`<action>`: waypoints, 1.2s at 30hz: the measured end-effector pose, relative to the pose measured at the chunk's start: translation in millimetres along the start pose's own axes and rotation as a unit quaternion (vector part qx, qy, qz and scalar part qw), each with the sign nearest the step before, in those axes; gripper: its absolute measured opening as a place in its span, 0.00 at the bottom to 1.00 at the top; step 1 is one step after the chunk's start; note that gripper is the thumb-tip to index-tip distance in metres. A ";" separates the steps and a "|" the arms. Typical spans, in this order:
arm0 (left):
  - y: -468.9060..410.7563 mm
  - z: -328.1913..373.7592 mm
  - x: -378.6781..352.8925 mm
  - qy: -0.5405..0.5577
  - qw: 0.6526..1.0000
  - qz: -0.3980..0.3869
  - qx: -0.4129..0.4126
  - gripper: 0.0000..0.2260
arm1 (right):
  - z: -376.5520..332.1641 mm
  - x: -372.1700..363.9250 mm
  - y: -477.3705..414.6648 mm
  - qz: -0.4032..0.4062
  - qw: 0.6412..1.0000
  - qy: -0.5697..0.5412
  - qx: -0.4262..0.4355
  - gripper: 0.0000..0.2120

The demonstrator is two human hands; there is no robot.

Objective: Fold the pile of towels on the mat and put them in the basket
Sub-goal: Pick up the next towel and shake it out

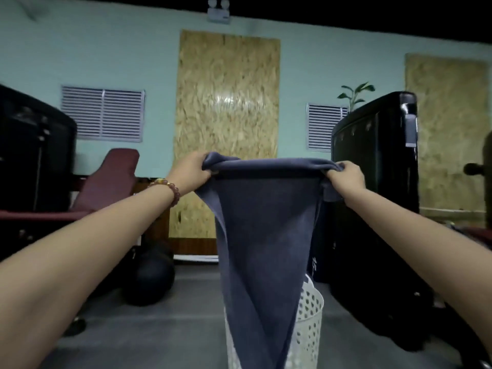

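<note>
Holding the dark blue towel [266, 222] up in front of me, I grip one top corner in my left hand [190, 170] and the other in my right hand [346, 174], fingers curled round the bunched cloth so the top edge stretches between them. The towel hangs down, narrowing, in front of the white perforated basket [308, 315], which stands on the grey floor [159, 328], partly hidden. A beaded bracelet [170, 189] circles my left wrist.

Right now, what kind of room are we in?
Probably a gym or fitness room: a maroon padded bench at left and a black exercise ball on the floor beside it.
</note>
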State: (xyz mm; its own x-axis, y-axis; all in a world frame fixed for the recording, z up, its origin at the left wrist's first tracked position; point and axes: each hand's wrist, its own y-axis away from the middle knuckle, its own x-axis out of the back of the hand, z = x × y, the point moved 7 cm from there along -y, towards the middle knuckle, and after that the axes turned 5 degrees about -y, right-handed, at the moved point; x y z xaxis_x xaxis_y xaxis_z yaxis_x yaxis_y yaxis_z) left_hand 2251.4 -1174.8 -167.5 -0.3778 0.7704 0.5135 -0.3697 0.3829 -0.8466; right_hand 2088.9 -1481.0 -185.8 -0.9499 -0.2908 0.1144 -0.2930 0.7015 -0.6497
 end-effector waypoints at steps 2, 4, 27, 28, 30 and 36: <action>-15.7 1.9 15.9 0.027 0.997 0.070 0.026 0.08 | -19.3 -0.4 -6.7 0.001 0.998 -0.039 -0.044 0.13; -26.6 1.8 18.9 0.082 0.989 0.092 0.077 0.13 | -27.3 -15.5 -5.8 -0.070 0.982 -0.124 -0.128 0.07; -60.4 3.1 -39.5 0.271 0.953 0.013 0.134 0.13 | 20.2 -31.0 -48.8 -0.089 0.956 -0.225 -0.166 0.24; -62.1 0.1 -39.7 0.268 0.954 0.025 0.136 0.13 | 19.7 -35.1 -51.5 -0.099 0.959 -0.225 -0.142 0.22; -68.7 -5.5 -36.0 0.264 0.954 0.042 0.133 0.13 | 14.2 -37.2 -58.6 -0.104 0.964 -0.225 -0.092 0.17; -67.5 2.9 -30.1 0.254 0.962 0.045 0.089 0.09 | -9.4 -12.8 -48.1 -0.083 0.978 -0.186 0.049 0.13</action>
State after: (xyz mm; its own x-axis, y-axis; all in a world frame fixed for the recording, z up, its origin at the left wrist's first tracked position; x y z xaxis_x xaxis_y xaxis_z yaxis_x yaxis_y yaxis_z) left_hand 2285.3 -1225.3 -125.3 0.0322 0.9635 0.2658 -0.5122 0.2443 -0.8234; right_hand 2114.2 -1504.9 -148.9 -0.7794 -0.6250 -0.0446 -0.4107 0.5633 -0.7170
